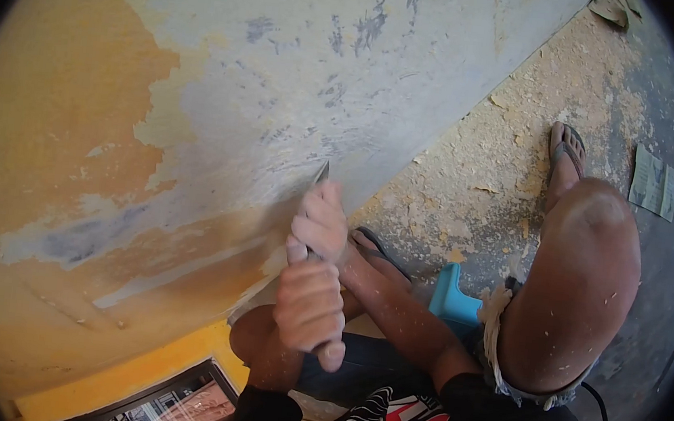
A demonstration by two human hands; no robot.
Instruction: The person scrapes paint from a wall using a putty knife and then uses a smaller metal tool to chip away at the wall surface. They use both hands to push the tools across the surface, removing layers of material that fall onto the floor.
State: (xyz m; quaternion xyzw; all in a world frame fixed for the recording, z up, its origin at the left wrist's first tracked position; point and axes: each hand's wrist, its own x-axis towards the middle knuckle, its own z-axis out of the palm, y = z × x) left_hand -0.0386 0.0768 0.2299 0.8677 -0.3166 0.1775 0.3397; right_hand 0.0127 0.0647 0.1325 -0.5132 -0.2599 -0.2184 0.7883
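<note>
Fingers of left hand, right hand clenched round scraper against peeling wall (blade best kept shallow).

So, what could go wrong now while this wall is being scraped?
1. The right hand and left hand press the scraper against the wall; a slip could graze the knuckles.
2. Paint flakes cover the floor around the sandals; footing may be slippery.

Clenched left hand under clenched right hand
</note>
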